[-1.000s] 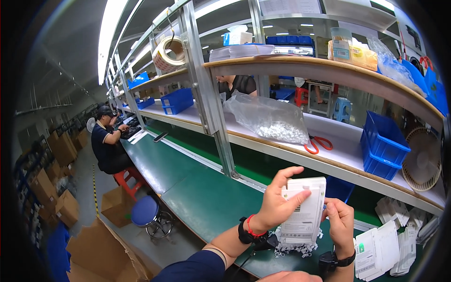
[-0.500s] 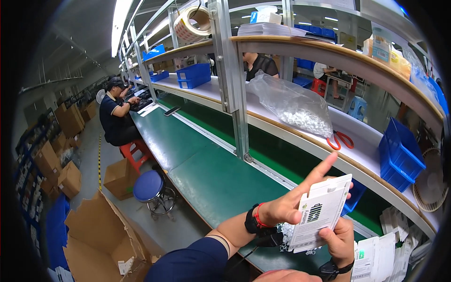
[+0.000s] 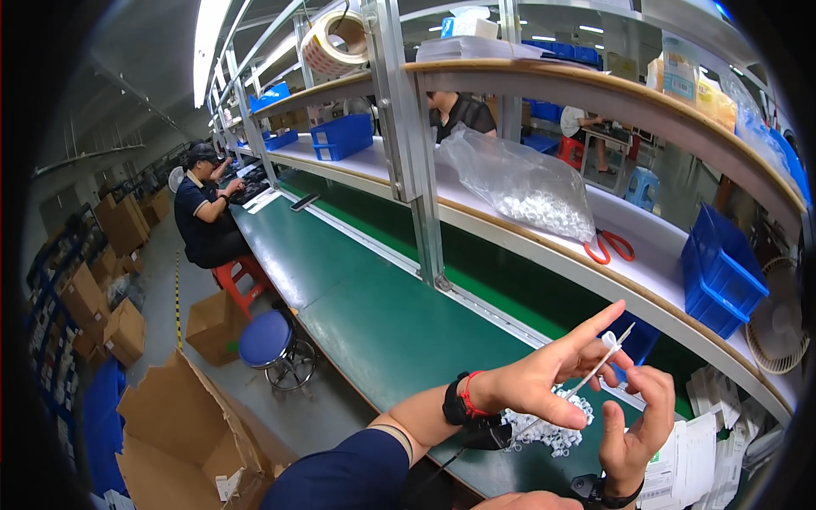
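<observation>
My left hand (image 3: 531,378) holds a thin, flat white carton (image 3: 595,371), seen almost edge-on between thumb and fingers, with the index finger stretched out past it. A small white plastic piece (image 3: 609,341) shows near the carton's upper end. My right hand (image 3: 636,429) is just beside, fingers curved, thumb apart from them, and nothing visible in its grasp. Under my left hand lies a pile of small white plastic pieces (image 3: 557,435) on the green table (image 3: 374,310). To the right of my right hand lie flat white printed cartons (image 3: 693,455).
A shelf holds a clear bag of white pieces (image 3: 544,200), red-handled scissors (image 3: 610,246) and a blue bin (image 3: 722,276). Another blue bin (image 3: 633,340) is behind my hands. An open cardboard box (image 3: 183,425) and a blue stool (image 3: 266,338) stand left; a co-worker (image 3: 204,208) sits farther off.
The carton has turned from its printed face showing to nearly edge-on. My right hand has come off it, its fingers now apart. The view has shifted slightly.
</observation>
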Demonstrator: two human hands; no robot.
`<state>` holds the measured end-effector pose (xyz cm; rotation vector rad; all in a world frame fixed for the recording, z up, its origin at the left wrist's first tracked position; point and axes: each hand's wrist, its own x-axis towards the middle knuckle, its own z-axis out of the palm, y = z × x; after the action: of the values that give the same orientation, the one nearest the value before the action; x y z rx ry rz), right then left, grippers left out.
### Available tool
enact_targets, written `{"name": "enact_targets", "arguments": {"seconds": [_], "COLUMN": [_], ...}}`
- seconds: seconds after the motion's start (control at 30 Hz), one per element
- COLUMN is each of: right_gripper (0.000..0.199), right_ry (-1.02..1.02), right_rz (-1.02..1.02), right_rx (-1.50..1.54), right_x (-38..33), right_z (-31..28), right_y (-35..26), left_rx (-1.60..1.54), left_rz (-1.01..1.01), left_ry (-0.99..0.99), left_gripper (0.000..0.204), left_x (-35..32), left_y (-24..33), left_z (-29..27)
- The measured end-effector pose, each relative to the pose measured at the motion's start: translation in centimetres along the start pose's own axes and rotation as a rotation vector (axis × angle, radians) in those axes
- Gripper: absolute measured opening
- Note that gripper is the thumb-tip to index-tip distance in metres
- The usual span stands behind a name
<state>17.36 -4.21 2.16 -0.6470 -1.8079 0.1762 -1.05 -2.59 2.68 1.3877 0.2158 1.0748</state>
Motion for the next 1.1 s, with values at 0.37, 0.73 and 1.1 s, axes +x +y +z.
{"name": "enact_targets", "arguments": {"seconds": [0.37,0.73,1.1], "right_gripper": [0.036,0.041,0.038], "right_ry": [-0.095,-0.119,-0.128], "right_rz": [-0.142,-0.147,-0.165], "right_rx": [-0.179,-0.083,-0.079], "right_x": [0.0,-0.1,-0.1], "right_z": [-1.2,-0.8,-1.4], "right_y": [-0.5,-0.3,-0.6], "left_rx": [0.116,0.133,0.179], "left_rz": [-0.018,0.014,0.027], "left_ry": [-0.097,-0.1,-0.134], "left_gripper": [0.14,0.139,0.136], "left_x": [0.7,0.1,0.0], "left_y": [-2.0,-1.1,-1.3], "left_z": [0.4,0.8,0.9]}}
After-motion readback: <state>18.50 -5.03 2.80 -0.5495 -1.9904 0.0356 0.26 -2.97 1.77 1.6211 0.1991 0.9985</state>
